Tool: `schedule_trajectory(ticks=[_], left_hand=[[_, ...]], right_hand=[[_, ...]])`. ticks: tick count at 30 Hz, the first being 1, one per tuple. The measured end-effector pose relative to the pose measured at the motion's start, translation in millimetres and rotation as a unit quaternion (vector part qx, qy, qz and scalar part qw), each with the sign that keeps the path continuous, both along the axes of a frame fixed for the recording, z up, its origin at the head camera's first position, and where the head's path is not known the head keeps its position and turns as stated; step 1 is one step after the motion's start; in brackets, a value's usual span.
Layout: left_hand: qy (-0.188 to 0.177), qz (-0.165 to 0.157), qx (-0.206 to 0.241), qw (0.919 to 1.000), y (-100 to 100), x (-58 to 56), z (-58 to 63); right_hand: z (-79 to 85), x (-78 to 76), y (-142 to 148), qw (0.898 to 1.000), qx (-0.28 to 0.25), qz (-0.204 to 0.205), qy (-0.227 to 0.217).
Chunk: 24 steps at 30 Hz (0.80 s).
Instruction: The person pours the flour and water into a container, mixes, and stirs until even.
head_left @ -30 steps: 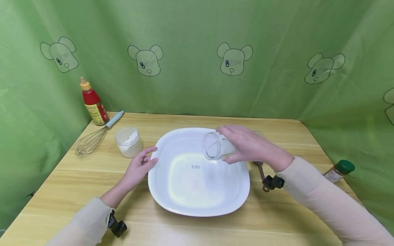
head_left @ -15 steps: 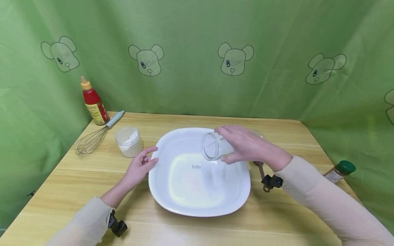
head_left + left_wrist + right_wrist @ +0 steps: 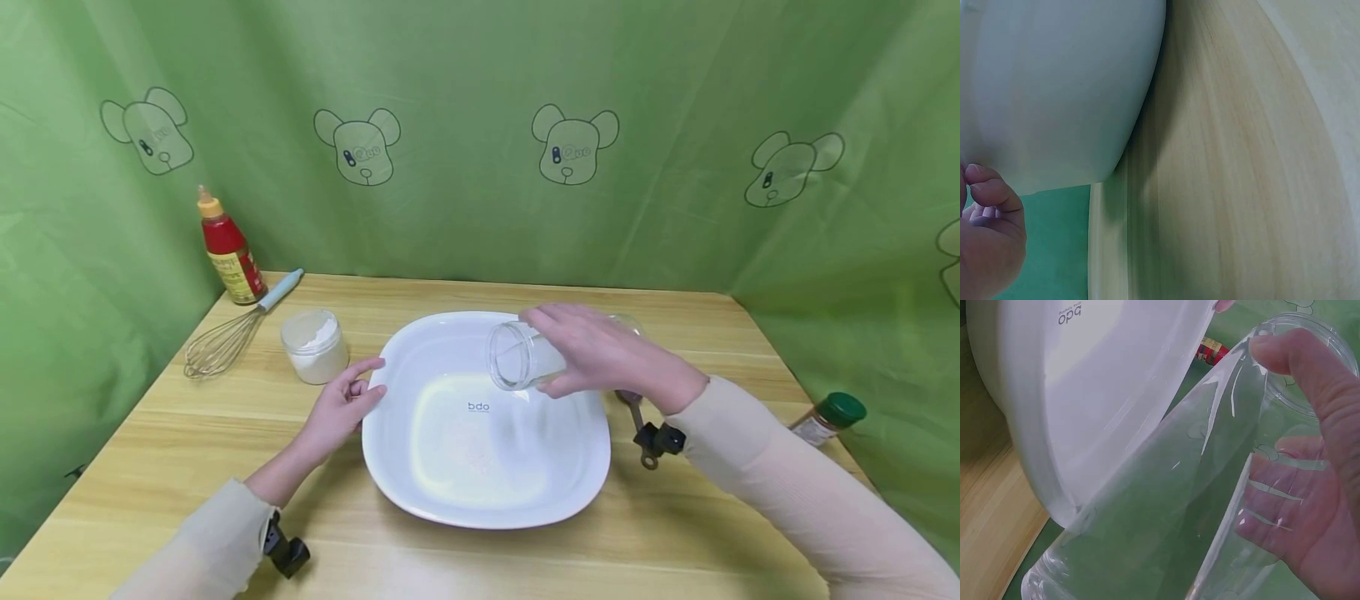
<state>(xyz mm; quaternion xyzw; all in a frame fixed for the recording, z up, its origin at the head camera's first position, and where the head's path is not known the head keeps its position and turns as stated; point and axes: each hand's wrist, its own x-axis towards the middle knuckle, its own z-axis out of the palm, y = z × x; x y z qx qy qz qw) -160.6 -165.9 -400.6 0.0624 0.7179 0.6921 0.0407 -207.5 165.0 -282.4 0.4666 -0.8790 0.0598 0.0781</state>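
The clear jar (image 3: 546,360) lies on its side over the upper right part of the white basin (image 3: 480,462), its open mouth (image 3: 510,357) pointing toward the left of the head frame. Its long axis runs nearly level across that frame, the base end to the right and a little higher than the mouth, partly behind my hand. In my right wrist view the same axis is a diagonal, mouth at upper right, base at lower left. My right hand (image 3: 592,350) wraps the jar, thumb on one side near the mouth, the other fingers showing through the clear wall.

Under it, the basin spans the centre of the head frame, with "bdo" printed inside. My left hand (image 3: 341,410) grips its left rim, thumb and forefinger on the edge, the other fingers curled outside.

Beyond the basin, a dark spoon-like tool (image 3: 636,415) sits just right of it, partly hidden by my arm. At left stands a jar of white powder (image 3: 318,360), then a whisk (image 3: 228,337) pointing its pale blue handle to the upper right, and a red squeeze bottle (image 3: 231,258). A green-lidded bottle (image 3: 828,417) is at far right of the wooden table (image 3: 390,567), backed by a green curtain (image 3: 465,233)
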Motion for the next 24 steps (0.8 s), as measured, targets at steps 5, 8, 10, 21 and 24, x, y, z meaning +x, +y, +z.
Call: schedule_trajectory(ticks=[5,8,10,21,24], left_hand=[[-0.005,0.000,0.003,1.0000,0.3,0.0,0.4],[-0.005,0.001,0.003,1.0000,0.3,-0.1,0.2],[-0.003,0.002,0.001,1.0000,0.3,-0.2,0.0],[0.000,0.004,0.002,1.0000,0.3,-0.1,0.2],[-0.001,0.003,0.002,1.0000,0.4,-0.3,0.3]], right_hand=[[0.4,0.2,-1.3,1.000,0.007,-0.003,-0.002],[1.1,0.5,-2.5,1.000,0.009,0.000,0.000],[1.2,0.4,-3.0,1.000,0.009,0.003,0.000],[0.8,-0.5,-5.5,1.000,0.014,0.001,-0.004],[0.8,-0.8,-6.2,1.000,0.018,-0.002,-0.005]])
